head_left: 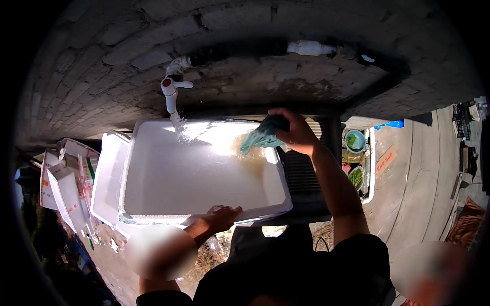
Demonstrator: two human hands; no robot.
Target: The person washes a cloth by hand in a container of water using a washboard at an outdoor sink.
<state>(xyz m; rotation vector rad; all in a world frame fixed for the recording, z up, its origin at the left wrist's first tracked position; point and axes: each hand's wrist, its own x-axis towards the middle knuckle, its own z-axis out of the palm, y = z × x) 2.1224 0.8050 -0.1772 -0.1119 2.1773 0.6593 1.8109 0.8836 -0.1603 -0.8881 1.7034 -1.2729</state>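
A large white foam box [191, 176] stands below a white plastic tap [171, 93], from which water pours into it. My right hand [294, 132] grips a wet green cloth [264, 134] over the box's right end. Brownish water spreads beneath the cloth inside the box. My left hand [224, 218] rests on the near rim of the box; whether its fingers grip the rim is unclear.
A second white foam box [105, 179] stands to the left, with cardboard boxes [67, 191] beyond. A ridged dark washboard surface [304, 176] lies right of the box. Farther right, a blue-green basin [355, 141] holds greens. A brick wall [237, 23] rises behind.
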